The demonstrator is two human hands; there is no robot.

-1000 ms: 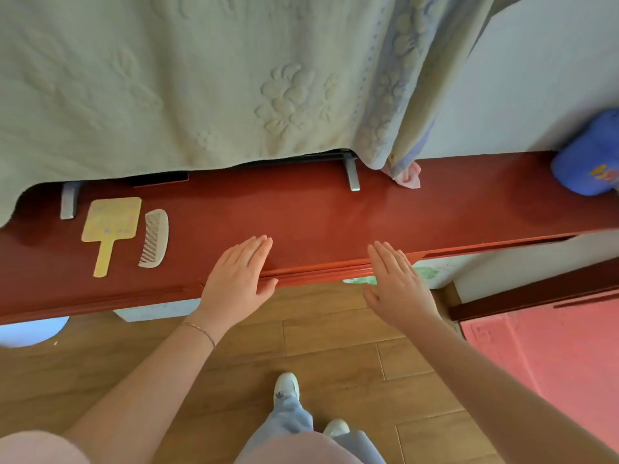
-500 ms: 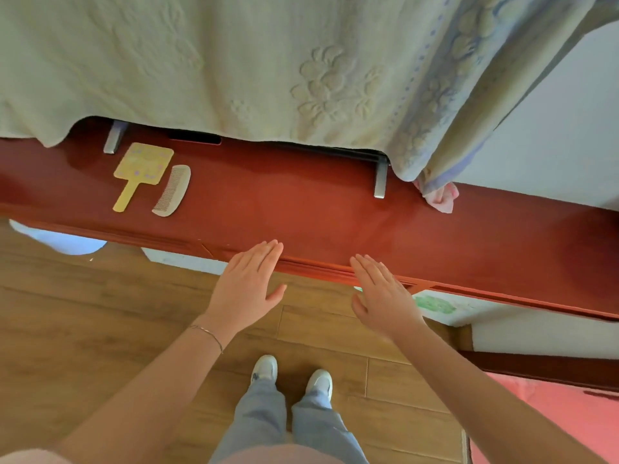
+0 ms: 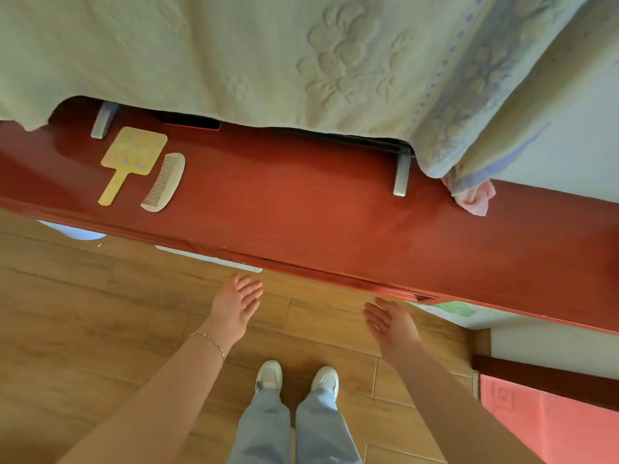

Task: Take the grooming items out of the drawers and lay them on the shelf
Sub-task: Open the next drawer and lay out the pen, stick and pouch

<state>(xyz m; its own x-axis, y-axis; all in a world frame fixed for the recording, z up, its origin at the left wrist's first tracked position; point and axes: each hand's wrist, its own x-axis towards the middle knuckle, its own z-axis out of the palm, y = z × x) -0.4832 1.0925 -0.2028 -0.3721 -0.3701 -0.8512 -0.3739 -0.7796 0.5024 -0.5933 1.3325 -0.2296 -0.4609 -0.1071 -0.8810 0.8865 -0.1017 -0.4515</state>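
A yellow hand mirror (image 3: 131, 159) and a pale comb (image 3: 165, 182) lie side by side on the left part of the red wooden shelf (image 3: 301, 209). Below the shelf's front edge, a drawer front (image 3: 335, 279) sits flush with it. My left hand (image 3: 235, 304) hovers open over the floor, a little short of that edge, a thin bracelet on its wrist. My right hand (image 3: 390, 324) is open too, palm turned up, just below the drawer's right end. Neither hand touches or holds anything.
A cream embossed cloth (image 3: 268, 55) hangs over the back of the shelf, hiding what stands there except two grey metal feet (image 3: 402, 174). A pink cloth corner (image 3: 474, 197) rests at the right. Wooden floor and my shoes (image 3: 296, 378) lie below; a pink mat (image 3: 549, 420) lies at right.
Both hands have come off the shelf's front edge and drawn back toward me. The drawer front now looks flush. The view has shifted left and tilted.
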